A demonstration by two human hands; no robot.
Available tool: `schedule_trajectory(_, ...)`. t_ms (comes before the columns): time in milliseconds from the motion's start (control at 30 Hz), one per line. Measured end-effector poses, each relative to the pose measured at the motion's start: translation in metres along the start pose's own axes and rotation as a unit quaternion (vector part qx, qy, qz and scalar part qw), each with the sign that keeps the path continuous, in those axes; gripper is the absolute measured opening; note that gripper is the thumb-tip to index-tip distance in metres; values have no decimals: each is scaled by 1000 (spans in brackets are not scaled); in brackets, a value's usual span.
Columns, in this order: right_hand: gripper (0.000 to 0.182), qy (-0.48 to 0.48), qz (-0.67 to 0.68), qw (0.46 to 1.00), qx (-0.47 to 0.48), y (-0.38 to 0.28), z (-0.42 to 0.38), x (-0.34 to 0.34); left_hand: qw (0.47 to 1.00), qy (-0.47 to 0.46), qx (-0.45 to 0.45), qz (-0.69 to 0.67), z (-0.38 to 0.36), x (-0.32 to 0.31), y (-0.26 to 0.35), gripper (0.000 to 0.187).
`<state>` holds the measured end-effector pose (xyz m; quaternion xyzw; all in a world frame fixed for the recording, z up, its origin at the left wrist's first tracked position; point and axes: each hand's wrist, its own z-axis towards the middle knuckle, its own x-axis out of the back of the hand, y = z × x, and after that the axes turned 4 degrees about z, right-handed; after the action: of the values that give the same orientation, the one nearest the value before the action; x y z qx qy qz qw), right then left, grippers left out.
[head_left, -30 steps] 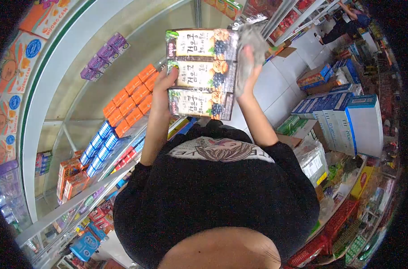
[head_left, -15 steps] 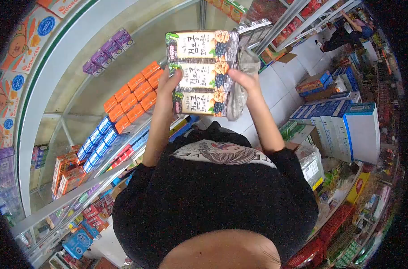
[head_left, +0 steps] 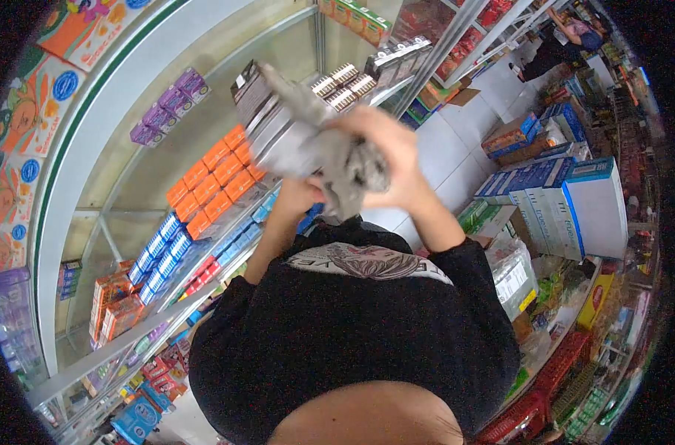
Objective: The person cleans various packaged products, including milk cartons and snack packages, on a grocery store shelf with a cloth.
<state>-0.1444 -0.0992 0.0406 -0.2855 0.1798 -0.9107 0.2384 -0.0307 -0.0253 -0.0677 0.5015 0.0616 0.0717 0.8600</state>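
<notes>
A shrink-wrapped pack of black-and-white drink cartons (head_left: 274,130) is tilted in front of my chest, blurred by motion. My left hand (head_left: 300,196) grips its near lower end, the fingers partly hidden behind it. In my right hand (head_left: 389,152) is a bunched grey cloth (head_left: 345,178), which hangs down and also lies across the pack's right side. Behind the pack, on the glass-sided shelf, are stacked orange cartons (head_left: 215,174) and brown-and-white striped cartons (head_left: 343,87).
Blue-and-white cartons (head_left: 159,252) and purple cartons (head_left: 170,107) stand on the shelf at left. Dark packs (head_left: 398,61) sit farther along it. To the right, large boxes (head_left: 560,208) rest on the tiled floor (head_left: 456,141). Another person (head_left: 567,44) is at the far upper right.
The pack has turned from lying face-up between both hands to a tilt, shifting left. My right hand has moved from the pack's edge, bringing the grey cloth over its side.
</notes>
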Motion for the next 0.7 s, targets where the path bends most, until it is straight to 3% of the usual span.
schedule_trajectory(67, 58, 42, 42, 998, 0, -4, -4, -16, 1000, 2, 8, -3, 34, -1, -18, 59)
schedule_trajectory(133, 60, 83, 86, 993, 3, 1, 1, -28, 1000, 11, 19, -6, 19, 0, -7, 58)
schedule_trajectory(200, 60, 162, -10, 985, 56, 17, 13, -32, 999, 26, 29, -9, 15, 5, -3, 58)
schedule_trajectory(233, 48, 178, -79, 981, -7, 21, 19, -30, 999, 32, 33, -9, 12, 3, 1, 58)
schedule_trajectory(333, 35, 179, -145, 969, -89, 38, 29, -16, 996, 54, 68, -16, 17, 10, -7, 58)
schedule_trajectory(367, 26, 209, -196, 957, -40, 45, 31, -17, 994, 64, 88, -18, 17, 12, -12, 58)
schedule_trajectory(400, 26, 205, -189, 959, -44, 41, 22, -22, 992, 74, 99, -19, 20, 16, -16, 57)
schedule_trajectory(467, 28, 92, -130, 986, 55, 29, 2, -33, 990, 88, 108, -15, 16, 18, -10, 57)
schedule_trajectory(500, 28, 94, -127, 986, 55, 19, -10, -37, 989, 93, 115, -14, 22, 19, -13, 57)
schedule_trajectory(567, 30, -6, -109, 986, 124, 6, -27, -39, 987, 101, 124, -15, 7, 16, 1, 57)
schedule_trajectory(667, 32, 28, -198, 969, 147, 32, -34, -24, 984, 104, 146, -20, 17, 14, -5, 57)
schedule_trajectory(700, 31, 73, -196, 973, 99, 43, -27, -18, 981, 106, 159, -24, 22, 23, -11, 57)
